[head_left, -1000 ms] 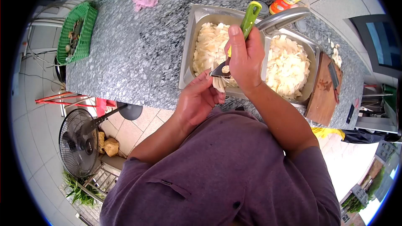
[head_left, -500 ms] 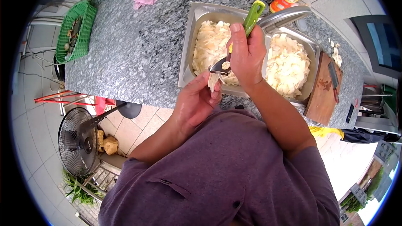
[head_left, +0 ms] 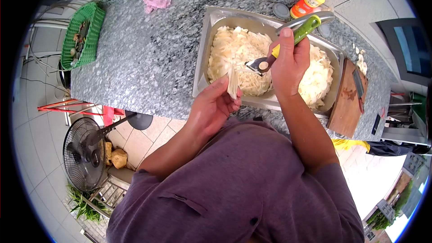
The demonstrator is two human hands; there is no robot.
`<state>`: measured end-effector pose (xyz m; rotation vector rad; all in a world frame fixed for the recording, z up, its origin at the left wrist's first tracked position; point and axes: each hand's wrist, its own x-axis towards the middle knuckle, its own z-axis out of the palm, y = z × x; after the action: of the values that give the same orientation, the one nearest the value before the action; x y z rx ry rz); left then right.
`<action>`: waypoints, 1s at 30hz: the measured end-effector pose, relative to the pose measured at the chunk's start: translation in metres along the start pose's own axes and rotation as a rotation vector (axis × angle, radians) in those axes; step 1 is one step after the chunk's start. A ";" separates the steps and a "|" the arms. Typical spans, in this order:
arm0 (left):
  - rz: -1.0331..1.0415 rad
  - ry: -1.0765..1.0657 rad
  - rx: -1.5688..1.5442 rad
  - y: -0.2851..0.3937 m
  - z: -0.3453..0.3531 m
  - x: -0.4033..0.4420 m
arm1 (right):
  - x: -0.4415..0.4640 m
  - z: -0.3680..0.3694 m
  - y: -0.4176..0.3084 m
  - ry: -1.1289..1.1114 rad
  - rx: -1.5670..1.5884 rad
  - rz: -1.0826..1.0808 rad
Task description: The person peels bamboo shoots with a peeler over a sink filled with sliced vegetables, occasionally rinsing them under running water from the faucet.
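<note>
My left hand [head_left: 216, 103] pinches a small bundle of pale slices [head_left: 233, 83] upright at the near edge of the left sink basin. My right hand [head_left: 290, 63] is closed around a peeler [head_left: 307, 29] with a green handle; its metal head points left, above the left basin and apart from the bundle. Pale shreds and slices [head_left: 238, 45] fill much of the left basin. More pale slices [head_left: 318, 78] lie in the right basin, partly hidden by my right hand and forearm. Both basins belong to one steel sink [head_left: 201, 63].
The faucet [head_left: 326, 17] reaches over the sink, near a yellow-capped bottle [head_left: 308, 3]. At right a knife [head_left: 358, 81] lies on a wooden board [head_left: 345, 101]. A pink cloth [head_left: 156, 1] and a green basket [head_left: 92, 33] are on the counter's left part. A fan [head_left: 85, 153] stands below left.
My right hand has moved right with the peeler, whose head is now away from the bundle. My left hand stays nearly in place, still pinching the slices.
</note>
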<state>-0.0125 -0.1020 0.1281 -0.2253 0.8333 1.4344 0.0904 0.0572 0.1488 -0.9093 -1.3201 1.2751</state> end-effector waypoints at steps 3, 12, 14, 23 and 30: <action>0.033 -0.008 0.146 0.000 -0.007 0.008 | 0.006 -0.011 0.010 -0.039 -0.060 -0.232; 0.074 0.013 0.257 0.002 -0.012 0.026 | -0.001 -0.020 0.020 -0.226 -0.106 -0.017; 0.086 0.012 0.260 0.003 -0.008 0.026 | -0.004 -0.021 0.016 -0.204 -0.071 0.099; 0.149 0.062 0.249 0.003 -0.009 0.028 | -0.013 -0.032 0.004 -0.296 -0.165 0.458; 0.233 0.060 0.326 0.005 -0.018 0.034 | -0.023 -0.027 0.013 -0.700 -0.502 0.281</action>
<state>-0.0264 -0.0857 0.0963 0.0801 1.1573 1.4866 0.1189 0.0422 0.1294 -1.0599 -2.1902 1.5902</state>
